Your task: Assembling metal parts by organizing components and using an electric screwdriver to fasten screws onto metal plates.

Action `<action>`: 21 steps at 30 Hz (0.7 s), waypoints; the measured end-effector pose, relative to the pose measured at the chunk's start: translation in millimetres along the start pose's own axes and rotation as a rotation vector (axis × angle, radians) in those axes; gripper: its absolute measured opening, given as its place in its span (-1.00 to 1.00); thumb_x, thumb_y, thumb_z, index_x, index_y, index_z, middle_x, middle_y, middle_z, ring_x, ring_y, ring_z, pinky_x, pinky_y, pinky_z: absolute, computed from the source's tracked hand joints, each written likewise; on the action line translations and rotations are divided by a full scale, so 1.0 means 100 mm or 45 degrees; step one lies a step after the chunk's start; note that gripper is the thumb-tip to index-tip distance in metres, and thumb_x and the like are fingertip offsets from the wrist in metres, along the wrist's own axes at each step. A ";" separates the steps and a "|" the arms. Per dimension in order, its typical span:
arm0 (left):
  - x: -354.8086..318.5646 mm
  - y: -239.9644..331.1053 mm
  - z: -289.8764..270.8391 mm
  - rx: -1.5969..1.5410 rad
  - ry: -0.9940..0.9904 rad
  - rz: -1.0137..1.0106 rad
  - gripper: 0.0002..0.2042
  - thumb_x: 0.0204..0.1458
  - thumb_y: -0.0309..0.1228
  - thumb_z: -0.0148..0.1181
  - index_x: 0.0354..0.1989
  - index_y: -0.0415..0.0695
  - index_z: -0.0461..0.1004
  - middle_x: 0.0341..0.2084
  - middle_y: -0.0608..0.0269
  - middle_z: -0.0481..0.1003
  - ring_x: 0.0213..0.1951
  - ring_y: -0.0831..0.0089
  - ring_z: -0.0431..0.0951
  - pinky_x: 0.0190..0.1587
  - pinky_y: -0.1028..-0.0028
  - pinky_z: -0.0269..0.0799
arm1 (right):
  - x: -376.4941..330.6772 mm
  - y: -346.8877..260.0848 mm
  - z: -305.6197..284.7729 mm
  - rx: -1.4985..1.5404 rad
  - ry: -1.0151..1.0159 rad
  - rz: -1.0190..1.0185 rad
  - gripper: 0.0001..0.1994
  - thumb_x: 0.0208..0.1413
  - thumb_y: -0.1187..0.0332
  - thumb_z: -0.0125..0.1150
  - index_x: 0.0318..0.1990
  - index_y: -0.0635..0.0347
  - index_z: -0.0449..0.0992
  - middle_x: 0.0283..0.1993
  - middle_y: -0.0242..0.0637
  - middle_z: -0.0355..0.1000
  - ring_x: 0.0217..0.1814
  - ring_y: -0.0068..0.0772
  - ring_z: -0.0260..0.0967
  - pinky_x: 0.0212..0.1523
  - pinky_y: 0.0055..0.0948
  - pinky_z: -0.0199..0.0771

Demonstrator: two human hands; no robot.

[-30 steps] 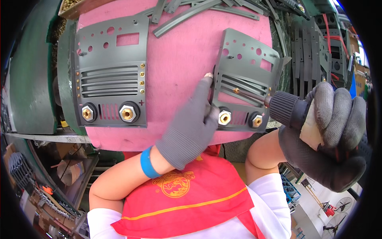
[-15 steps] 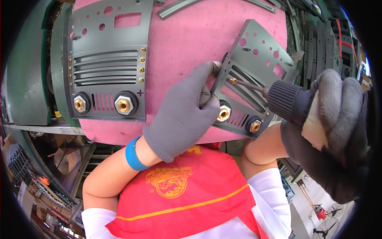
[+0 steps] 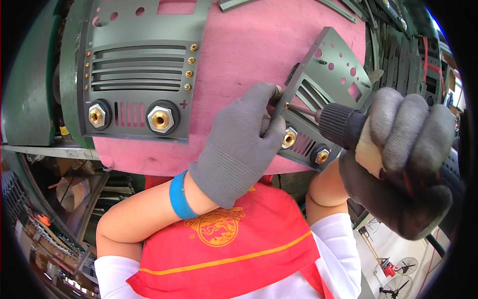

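A dark grey metal panel (image 3: 334, 74) with round holes, slots and louvres stands tilted on the pink mat, at right. My left hand (image 3: 239, 144), in a grey knitted glove, grips its left edge between thumb and fingers. In my gloved right hand (image 3: 411, 149) is a black power screwdriver (image 3: 339, 123), with a pale wrap around its body. Its thin bit points left and meets a small brass screw (image 3: 287, 105) by the panel's left edge. Two brass-centred connectors with hex nuts (image 3: 290, 138) sit low on this panel.
A similar panel (image 3: 144, 26) lies at left, with brass screws along both sides and two connectors. Under both is the pink mat (image 3: 234, 60). Metal strips (image 3: 338, 9) lie at the far edge. More dark panels (image 3: 406, 70) stand at far right; floor fans (image 3: 398, 286) show lower right.
The screwdriver has moved left relative to the panel, its bit still on the brass screw. My left hand keeps its grip. The whole view has shifted slightly, so the left panel appears higher.
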State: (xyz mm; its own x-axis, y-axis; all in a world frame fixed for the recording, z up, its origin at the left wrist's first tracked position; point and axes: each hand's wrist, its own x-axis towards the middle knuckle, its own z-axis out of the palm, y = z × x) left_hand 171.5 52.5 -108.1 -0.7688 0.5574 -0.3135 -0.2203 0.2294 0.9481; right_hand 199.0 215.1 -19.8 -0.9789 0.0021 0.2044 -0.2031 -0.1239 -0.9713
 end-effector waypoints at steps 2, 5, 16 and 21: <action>0.01 0.00 -0.01 0.009 -0.011 0.000 -0.70 0.06 -0.59 0.19 0.00 -0.26 0.46 -0.67 0.38 0.07 -0.60 0.65 0.09 -0.53 0.52 0.11 | 0.07 0.11 0.14 0.043 0.087 -0.028 -0.69 0.16 0.09 0.22 -0.44 -0.04 0.24 -0.45 -0.48 0.20 -0.43 -0.64 0.04 -0.36 -0.63 0.11; -0.01 -0.03 0.00 0.027 -0.004 0.030 -0.71 0.07 -0.58 0.19 0.00 -0.27 0.45 -0.68 0.36 0.08 -0.60 0.62 0.11 -0.52 0.50 0.14 | -0.03 0.13 0.02 -0.177 0.175 -0.179 -0.74 0.22 0.11 0.17 -0.40 -0.04 0.28 -0.44 -0.52 0.20 -0.52 -0.66 0.10 -0.41 -0.61 0.13; -0.08 0.07 -0.25 -0.024 -0.079 0.039 -0.73 0.22 -0.52 -0.03 0.06 -0.32 0.40 -0.33 0.25 0.43 -0.40 0.60 0.36 -0.30 0.57 0.38 | -0.02 0.08 0.22 0.049 0.269 -0.297 -0.83 0.14 0.23 0.21 -0.33 0.00 0.34 -0.43 -0.52 0.23 -0.52 -0.70 0.23 -0.43 -0.54 0.19; 0.06 0.17 -0.34 -0.689 -0.293 -0.305 -0.67 0.33 -0.39 -0.18 0.13 -0.35 0.33 -0.16 0.11 0.50 -0.29 0.55 0.48 -0.21 0.50 0.47 | -0.05 -0.08 0.25 0.286 0.440 -0.343 -0.84 0.06 0.31 0.19 -0.39 0.02 0.30 -0.45 -0.50 0.21 -0.53 -0.67 0.20 -0.39 -0.55 0.17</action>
State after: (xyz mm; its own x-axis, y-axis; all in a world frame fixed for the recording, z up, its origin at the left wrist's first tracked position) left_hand 142.2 32.9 -91.8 -0.5248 0.7117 -0.4670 -0.6889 -0.0330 0.7241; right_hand 205.8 191.6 -10.4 -0.8506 0.3877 0.3552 -0.4770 -0.2847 -0.8315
